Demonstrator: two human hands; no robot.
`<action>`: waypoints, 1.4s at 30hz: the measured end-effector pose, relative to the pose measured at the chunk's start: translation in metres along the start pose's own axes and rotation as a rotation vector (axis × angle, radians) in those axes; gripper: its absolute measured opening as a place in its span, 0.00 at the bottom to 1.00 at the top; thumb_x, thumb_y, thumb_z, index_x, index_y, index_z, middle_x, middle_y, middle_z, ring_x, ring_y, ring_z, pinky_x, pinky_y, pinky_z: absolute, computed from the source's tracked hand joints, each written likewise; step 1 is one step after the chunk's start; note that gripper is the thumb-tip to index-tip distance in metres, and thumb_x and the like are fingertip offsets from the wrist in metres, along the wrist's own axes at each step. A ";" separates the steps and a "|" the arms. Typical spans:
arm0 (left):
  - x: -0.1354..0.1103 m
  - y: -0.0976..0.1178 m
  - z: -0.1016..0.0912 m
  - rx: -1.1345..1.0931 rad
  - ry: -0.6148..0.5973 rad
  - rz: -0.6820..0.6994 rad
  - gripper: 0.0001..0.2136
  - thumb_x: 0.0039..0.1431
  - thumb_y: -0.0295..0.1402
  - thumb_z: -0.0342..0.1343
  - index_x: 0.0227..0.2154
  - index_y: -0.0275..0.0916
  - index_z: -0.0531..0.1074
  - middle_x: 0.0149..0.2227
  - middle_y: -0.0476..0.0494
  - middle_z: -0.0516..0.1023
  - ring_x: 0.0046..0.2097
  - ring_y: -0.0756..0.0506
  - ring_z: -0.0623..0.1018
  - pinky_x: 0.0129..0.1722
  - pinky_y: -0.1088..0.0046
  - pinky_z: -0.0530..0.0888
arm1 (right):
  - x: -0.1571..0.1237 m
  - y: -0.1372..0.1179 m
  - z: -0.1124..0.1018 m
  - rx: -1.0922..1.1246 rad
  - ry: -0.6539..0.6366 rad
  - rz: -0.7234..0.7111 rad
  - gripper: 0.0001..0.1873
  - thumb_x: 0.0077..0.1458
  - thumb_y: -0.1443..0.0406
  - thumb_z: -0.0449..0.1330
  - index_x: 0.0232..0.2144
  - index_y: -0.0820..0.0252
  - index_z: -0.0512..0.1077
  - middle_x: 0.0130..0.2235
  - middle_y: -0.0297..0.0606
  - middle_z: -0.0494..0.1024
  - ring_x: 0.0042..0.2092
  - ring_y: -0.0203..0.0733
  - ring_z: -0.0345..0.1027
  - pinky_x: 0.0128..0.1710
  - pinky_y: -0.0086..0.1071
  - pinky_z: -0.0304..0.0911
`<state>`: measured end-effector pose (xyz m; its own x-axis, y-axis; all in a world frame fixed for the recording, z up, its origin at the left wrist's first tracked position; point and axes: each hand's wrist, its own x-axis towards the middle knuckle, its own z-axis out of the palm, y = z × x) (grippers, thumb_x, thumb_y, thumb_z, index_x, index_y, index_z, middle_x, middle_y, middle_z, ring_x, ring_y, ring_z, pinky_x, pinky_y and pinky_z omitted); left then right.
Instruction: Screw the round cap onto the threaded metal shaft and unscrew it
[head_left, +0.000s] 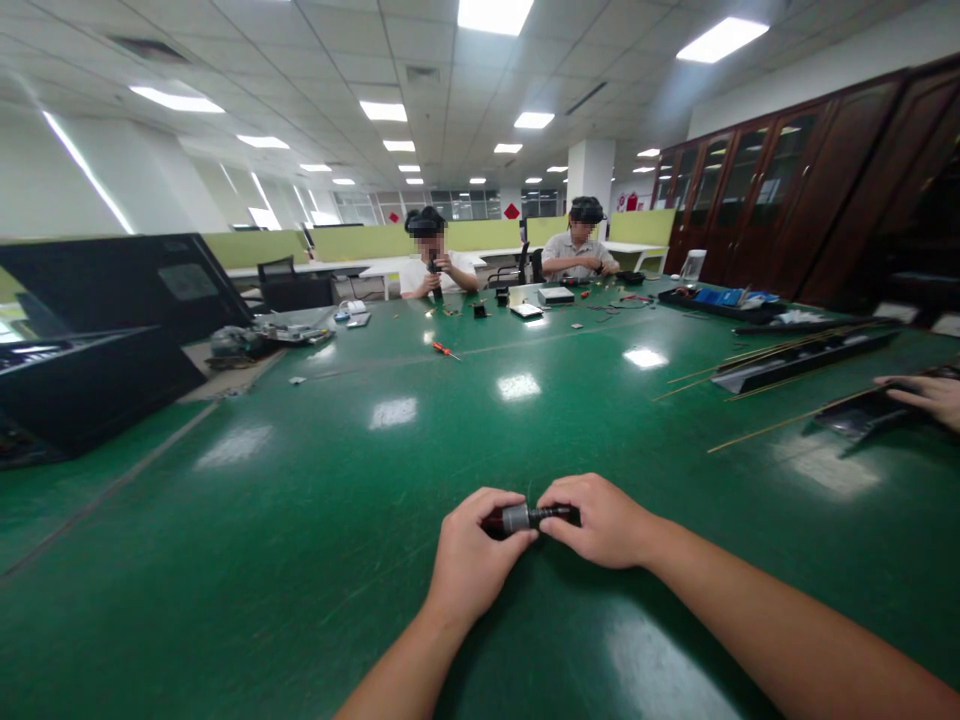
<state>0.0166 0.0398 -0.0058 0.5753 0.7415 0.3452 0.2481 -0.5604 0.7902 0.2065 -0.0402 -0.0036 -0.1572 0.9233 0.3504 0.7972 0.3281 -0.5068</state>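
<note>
A dark cylindrical object (516,518) with a grey band, a dark red left end and a narrower ribbed black part on the right lies level between my hands, low over the tabletop. Its exact kind I cannot make out. My left hand (474,562) is closed around the thicker left end, thumb below and fingers above. On the narrower right part, my right hand (598,520) pinches with thumb and fingers. The palms and fingers hide both ends partly.
The green table (337,500) stretches forward. A red screwdriver (444,350) lies ahead. Black panels (90,380) stand at left. Thin rods and a dark channel piece (802,365) lie right, near another person's hand (930,398). Two people sit across, among small parts.
</note>
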 end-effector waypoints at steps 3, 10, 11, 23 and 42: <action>0.001 0.000 0.000 0.000 0.007 -0.006 0.13 0.45 0.25 0.67 0.35 0.44 0.78 0.36 0.50 0.79 0.40 0.45 0.77 0.41 0.69 0.72 | 0.000 0.000 -0.001 -0.009 -0.001 0.001 0.06 0.57 0.65 0.59 0.35 0.59 0.75 0.32 0.35 0.77 0.34 0.38 0.69 0.36 0.30 0.58; 0.001 -0.003 0.000 -0.012 0.011 -0.011 0.12 0.44 0.27 0.66 0.35 0.43 0.78 0.37 0.48 0.79 0.40 0.44 0.77 0.41 0.68 0.73 | 0.000 0.001 -0.002 -0.007 0.006 -0.005 0.06 0.57 0.65 0.59 0.35 0.59 0.76 0.32 0.36 0.77 0.34 0.39 0.70 0.36 0.30 0.59; 0.001 -0.003 0.000 -0.013 0.013 -0.011 0.12 0.44 0.27 0.66 0.35 0.43 0.78 0.37 0.48 0.79 0.40 0.44 0.77 0.41 0.68 0.73 | 0.000 0.001 -0.002 -0.007 0.008 -0.007 0.06 0.57 0.65 0.59 0.35 0.59 0.76 0.32 0.36 0.77 0.34 0.39 0.70 0.36 0.30 0.59; 0.002 0.002 -0.002 -0.004 0.022 -0.014 0.12 0.45 0.26 0.66 0.35 0.43 0.78 0.36 0.48 0.79 0.40 0.44 0.78 0.41 0.68 0.73 | -0.001 0.000 -0.004 -0.002 0.012 -0.007 0.07 0.58 0.65 0.59 0.36 0.60 0.76 0.32 0.37 0.77 0.34 0.39 0.70 0.37 0.31 0.60; 0.001 -0.001 -0.001 0.001 0.028 0.006 0.12 0.45 0.26 0.66 0.35 0.43 0.78 0.37 0.48 0.79 0.40 0.44 0.78 0.41 0.69 0.74 | 0.000 0.000 -0.006 -0.002 -0.014 0.023 0.07 0.58 0.65 0.59 0.36 0.60 0.76 0.32 0.36 0.78 0.34 0.39 0.70 0.36 0.30 0.59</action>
<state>0.0166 0.0415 -0.0053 0.5549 0.7482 0.3637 0.2456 -0.5651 0.7876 0.2104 -0.0411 0.0014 -0.1470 0.9331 0.3281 0.8021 0.3066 -0.5125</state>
